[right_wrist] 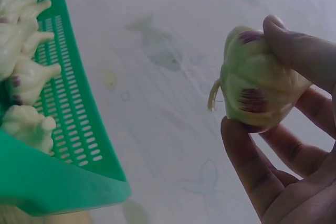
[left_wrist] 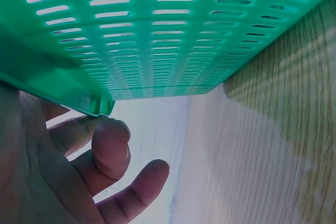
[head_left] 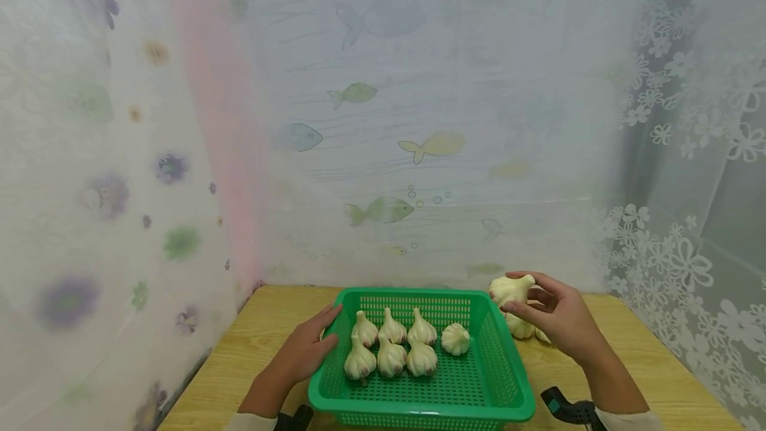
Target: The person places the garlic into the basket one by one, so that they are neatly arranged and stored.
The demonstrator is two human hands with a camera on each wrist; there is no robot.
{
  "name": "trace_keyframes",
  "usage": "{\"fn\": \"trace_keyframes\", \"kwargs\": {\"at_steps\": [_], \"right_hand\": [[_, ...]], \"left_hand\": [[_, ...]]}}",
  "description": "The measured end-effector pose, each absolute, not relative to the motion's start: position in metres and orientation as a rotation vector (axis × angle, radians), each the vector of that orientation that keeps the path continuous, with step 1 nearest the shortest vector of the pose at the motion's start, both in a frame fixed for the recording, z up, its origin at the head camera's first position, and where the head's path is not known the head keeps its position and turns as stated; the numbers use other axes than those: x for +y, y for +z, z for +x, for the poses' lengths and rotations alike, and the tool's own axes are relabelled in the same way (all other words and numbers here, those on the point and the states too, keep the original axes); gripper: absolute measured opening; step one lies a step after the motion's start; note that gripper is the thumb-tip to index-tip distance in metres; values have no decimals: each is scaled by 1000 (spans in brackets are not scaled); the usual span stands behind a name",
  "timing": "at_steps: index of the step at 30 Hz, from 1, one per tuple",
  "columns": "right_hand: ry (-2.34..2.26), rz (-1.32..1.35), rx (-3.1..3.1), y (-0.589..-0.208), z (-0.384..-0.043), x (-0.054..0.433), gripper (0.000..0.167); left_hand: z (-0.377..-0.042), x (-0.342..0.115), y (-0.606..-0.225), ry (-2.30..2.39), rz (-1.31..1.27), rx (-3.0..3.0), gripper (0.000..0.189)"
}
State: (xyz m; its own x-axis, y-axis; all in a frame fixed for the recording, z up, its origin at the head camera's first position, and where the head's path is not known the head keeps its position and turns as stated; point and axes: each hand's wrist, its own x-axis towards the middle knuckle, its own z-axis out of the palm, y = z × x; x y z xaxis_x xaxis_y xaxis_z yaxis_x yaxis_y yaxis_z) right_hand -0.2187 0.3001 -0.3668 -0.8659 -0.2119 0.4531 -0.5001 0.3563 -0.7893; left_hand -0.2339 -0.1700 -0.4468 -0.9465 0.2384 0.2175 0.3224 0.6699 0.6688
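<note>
A green plastic basket holds several garlic bulbs, in two rows toward its left with one bulb apart to their right. My left hand rests at the basket's left rim; the left wrist view shows loosely bent fingers beside and below that rim. Beyond the right rim, my right hand holds a garlic bulb above the table, pinched between thumb and fingers. Its purple-streaked side and a bit of root show in the right wrist view. More garlic bulbs sit under the right hand, partly hidden by it.
The basket stands on a wood-grain table. Behind it hangs a pale curtain printed with fish, and flowered sheets enclose the sides. Dark wrist straps show near the bottom edge.
</note>
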Motion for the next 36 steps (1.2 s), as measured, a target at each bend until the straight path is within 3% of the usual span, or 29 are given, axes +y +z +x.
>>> {"fn": "trace_keyframes", "kwargs": {"at_steps": [21, 32, 36], "right_hand": [[1439, 725, -2632, -362, -259, 273, 48], [1283, 884, -2826, -370, -275, 251, 27], [1167, 868, -2873, -370, -275, 242, 38]], "left_hand": [[-234, -169, -446, -1151, -479, -2760, 57], [-233, -169, -444, -1151, -459, -2767, 57], [-233, -170, -444, -1149, -461, -2771, 57]]}}
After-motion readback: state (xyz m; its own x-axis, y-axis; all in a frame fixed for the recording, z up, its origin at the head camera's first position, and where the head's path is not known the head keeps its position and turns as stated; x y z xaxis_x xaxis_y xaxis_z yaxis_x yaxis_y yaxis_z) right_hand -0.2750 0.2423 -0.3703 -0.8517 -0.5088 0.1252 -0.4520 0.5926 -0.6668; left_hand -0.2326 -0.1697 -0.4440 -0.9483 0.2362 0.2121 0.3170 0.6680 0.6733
